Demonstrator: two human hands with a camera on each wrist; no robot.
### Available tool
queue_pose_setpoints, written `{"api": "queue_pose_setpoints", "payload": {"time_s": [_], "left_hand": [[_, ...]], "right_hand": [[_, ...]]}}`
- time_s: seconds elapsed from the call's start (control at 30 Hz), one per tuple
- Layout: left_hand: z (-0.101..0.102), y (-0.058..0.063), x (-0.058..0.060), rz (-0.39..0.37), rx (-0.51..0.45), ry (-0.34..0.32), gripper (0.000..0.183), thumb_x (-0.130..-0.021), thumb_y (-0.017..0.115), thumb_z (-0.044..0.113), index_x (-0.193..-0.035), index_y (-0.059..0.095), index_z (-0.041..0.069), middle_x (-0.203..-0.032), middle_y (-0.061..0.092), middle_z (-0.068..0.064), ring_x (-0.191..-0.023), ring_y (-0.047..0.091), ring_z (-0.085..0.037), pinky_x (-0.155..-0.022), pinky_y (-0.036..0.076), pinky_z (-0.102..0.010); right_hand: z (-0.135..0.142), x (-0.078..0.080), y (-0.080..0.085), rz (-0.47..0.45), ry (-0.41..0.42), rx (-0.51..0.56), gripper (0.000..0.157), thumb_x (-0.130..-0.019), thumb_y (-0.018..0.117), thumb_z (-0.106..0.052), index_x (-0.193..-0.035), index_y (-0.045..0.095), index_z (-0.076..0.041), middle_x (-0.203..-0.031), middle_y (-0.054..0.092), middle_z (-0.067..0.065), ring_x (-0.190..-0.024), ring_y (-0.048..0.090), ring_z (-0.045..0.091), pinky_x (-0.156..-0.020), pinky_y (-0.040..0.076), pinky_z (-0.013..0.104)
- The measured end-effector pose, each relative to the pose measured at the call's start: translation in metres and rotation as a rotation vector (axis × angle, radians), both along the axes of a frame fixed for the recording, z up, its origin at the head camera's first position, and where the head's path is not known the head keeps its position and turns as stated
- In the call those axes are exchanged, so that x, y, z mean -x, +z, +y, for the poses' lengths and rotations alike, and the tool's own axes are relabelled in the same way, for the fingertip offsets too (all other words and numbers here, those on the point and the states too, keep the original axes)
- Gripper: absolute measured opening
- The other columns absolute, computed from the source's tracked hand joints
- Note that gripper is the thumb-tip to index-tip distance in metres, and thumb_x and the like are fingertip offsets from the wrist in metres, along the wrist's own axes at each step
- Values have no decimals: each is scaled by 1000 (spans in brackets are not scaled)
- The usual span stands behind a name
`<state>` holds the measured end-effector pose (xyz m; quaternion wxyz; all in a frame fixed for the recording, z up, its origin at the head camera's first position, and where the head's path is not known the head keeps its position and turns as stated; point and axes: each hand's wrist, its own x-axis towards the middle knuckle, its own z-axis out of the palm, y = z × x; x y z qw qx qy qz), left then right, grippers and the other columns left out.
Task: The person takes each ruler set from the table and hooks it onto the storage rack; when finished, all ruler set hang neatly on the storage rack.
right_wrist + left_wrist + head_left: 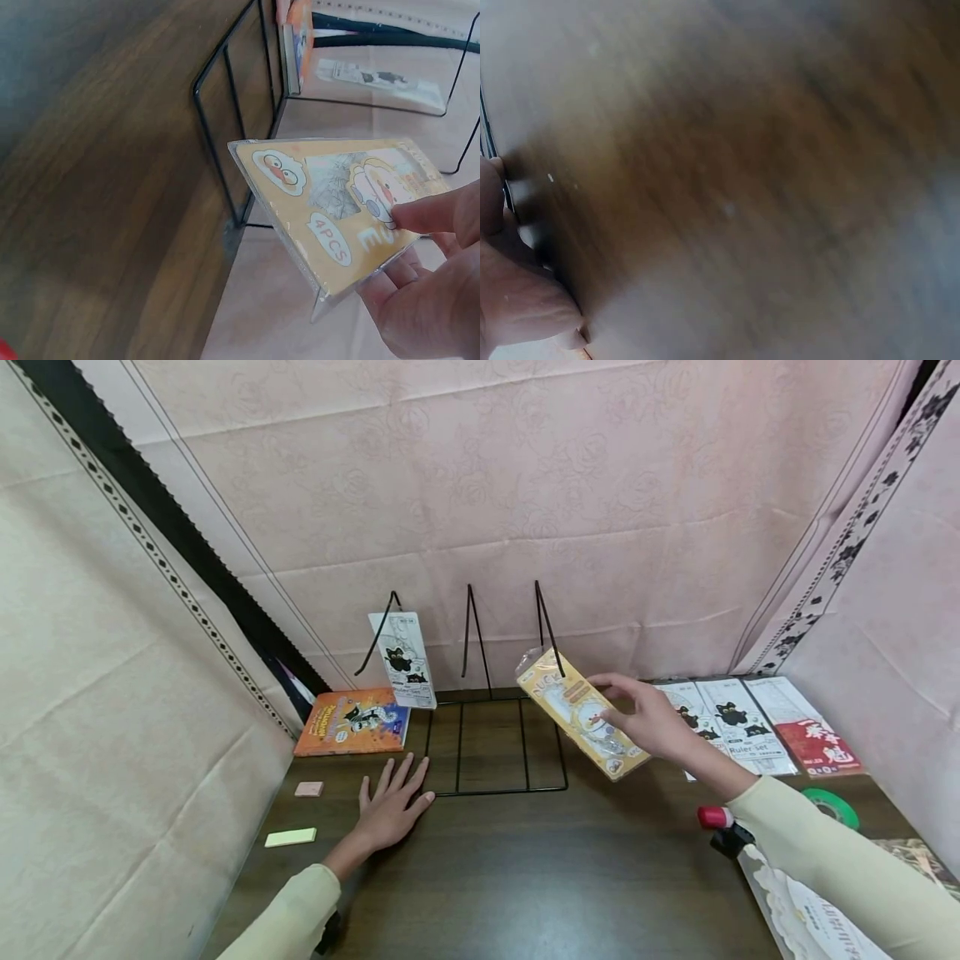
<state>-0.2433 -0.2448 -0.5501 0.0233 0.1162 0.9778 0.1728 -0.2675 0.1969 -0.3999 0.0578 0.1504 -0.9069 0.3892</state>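
Note:
My right hand (647, 717) pinches a yellow cartoon-duck packet (577, 714) in a clear sleeve, thumb on its front and fingers behind. "4PCS" is printed on the packet (289, 206) in the right wrist view. Its upper end is at the rightmost prong of a black wire rack (491, 792); whether the prong passes through its hole, I cannot tell. Fingers spread, my left hand (392, 808) rests on the table by the rack's front left corner. On the left prong hangs a white ruler-set packet (405, 664) with black cats. The middle prong (480, 635) bears nothing.
An orange book (352, 727) lies left of the rack, with a pink block (309, 789) and a pale green strip (290, 837) nearer. To the right are white ruler packets (738, 727), a red-and-white packet (817, 743), green tape (831, 808) and a red-capped object (715, 817).

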Motion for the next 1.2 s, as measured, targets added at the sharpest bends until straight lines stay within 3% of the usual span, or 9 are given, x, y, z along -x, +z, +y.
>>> {"api": "queue_pose_setpoints", "payload": {"time_s": [0.23, 0.47, 0.93, 1.2], "left_hand": [[0, 0, -1, -13, 1, 4, 65, -96, 32, 64, -154, 13, 40, -164, 7, 5, -152, -1, -31, -109, -6, -70], [0, 1, -2, -16, 0, 0, 66, -96, 31, 65, -154, 13, 40, -164, 6, 6, -152, -1, -31, -109, -7, -70], [2, 3, -2, -18, -3, 6, 64, -97, 33, 63, -154, 14, 39, -164, 6, 6, -152, -1, -31, -110, -7, -70], [1, 1, -1, -2, 4, 2, 65, -96, 31, 65, -154, 14, 39, -164, 7, 6, -152, 1, -32, -110, -6, -70]], "right_hand": [[-17, -12, 9, -26, 72, 151, 45, -90, 66, -7, -126, 60, -34, -117, 66, 8, -96, 71, 24, -71, 57, 31], [-31, -23, 17, -38, 101, 230, 44, -89, 66, -6, -121, 62, -36, -120, 66, 9, -89, 73, 23, -65, 58, 35], [-48, -48, 24, 1, 206, 314, 42, -89, 65, -3, -122, 63, -29, -120, 66, 4, -90, 73, 20, -64, 58, 35], [-57, -54, 30, 21, 218, 291, 44, -90, 66, -6, -121, 62, -37, -120, 65, -4, -87, 72, 13, -66, 58, 30]]}}
